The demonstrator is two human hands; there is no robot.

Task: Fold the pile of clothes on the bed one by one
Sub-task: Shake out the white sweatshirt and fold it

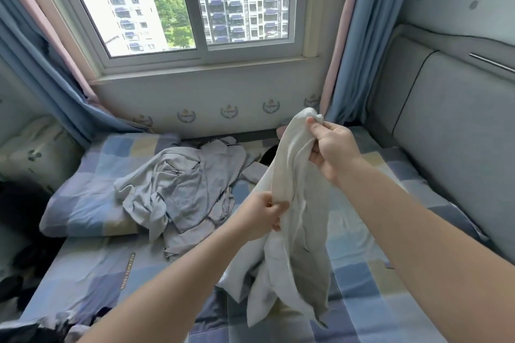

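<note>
A white ribbed garment [295,231] hangs bunched in the air over the bed. My right hand [331,147] grips its top end, held high near the curtain. My left hand [262,214] pinches its edge lower down at the left. The garment's lower end droops onto the checked sheet [92,273]. A crumpled pile of grey clothes [181,186] lies on the bed beyond my left hand, partly on a checked pillow [80,206]. A dark item [269,157] shows behind the white garment.
The grey padded headboard [446,133] runs along the right side. A window [192,5] with blue curtains [41,86] stands behind the bed. Dark clothing [33,328] lies at the bottom left edge, and a white cabinet [30,153] stands left.
</note>
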